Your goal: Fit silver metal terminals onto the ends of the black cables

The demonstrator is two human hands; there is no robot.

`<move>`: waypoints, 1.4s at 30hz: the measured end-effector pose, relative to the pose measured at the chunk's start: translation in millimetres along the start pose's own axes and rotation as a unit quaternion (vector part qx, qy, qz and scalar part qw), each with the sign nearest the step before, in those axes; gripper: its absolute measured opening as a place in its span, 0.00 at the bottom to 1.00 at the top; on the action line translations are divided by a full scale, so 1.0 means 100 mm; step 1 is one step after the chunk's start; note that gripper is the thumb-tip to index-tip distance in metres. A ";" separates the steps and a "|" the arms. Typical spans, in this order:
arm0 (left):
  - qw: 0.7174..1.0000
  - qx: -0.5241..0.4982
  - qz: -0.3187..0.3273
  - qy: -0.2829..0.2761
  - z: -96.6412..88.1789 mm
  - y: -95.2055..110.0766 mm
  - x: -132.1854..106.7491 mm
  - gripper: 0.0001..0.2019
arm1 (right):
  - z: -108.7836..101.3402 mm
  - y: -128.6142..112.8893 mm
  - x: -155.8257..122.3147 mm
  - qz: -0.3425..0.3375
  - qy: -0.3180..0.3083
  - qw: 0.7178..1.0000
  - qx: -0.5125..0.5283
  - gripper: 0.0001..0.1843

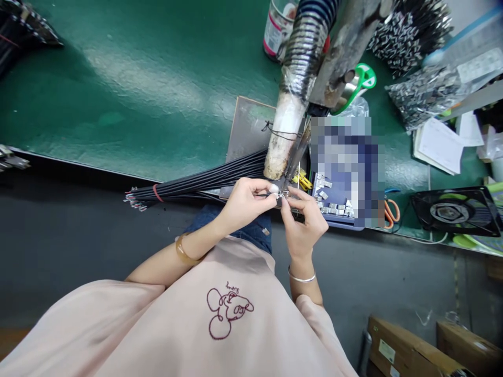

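My left hand (251, 201) is closed in a pinch on the end of a thin black cable, mostly hidden by the fingers. Close beside it, my right hand (303, 217) pinches a small silvery metal connector (285, 193). The fingertips of both hands nearly meet under the tip of a dark metal bar (297, 159); whether cable and connector touch is too small to tell. To the left lies a bundle of black cables (204, 178), tied by a red band (157, 192). Just right of my right hand, small metal connectors (338, 209) lie in a blue tray (346, 226), partly blurred out.
A ribbed hose (301, 57) with a whitish nozzle (281, 141) hangs over the green bench (157, 78). Behind it stand a jar (273, 34) and a green-rimmed tape roll (365, 77). Orange-handled scissors (392, 213) and a black fan (451, 212) are at right.
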State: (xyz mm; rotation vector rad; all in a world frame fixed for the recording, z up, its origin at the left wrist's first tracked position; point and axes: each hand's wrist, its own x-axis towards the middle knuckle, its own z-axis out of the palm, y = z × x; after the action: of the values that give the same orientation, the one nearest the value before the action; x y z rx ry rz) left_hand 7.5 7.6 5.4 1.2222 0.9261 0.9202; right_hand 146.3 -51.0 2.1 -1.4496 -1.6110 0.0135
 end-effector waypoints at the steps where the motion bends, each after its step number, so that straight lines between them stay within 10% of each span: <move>1: 1.000 0.006 0.003 0.004 0.00 0.01 0.00 0.04 | 0.00 -0.01 0.01 -0.001 -0.001 1.000 -0.001 0.06; 42: 0.997 0.006 -0.028 -0.075 -0.07 0.00 0.01 0.08 | -0.10 0.03 0.02 -0.055 -0.064 0.996 -0.032 0.05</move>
State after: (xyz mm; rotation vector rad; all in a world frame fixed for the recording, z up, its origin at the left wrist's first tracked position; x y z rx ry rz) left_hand 1.5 10.6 4.8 1.2514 0.8428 0.7700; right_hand 155.2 -53.7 7.5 -1.4317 -1.8083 -0.0083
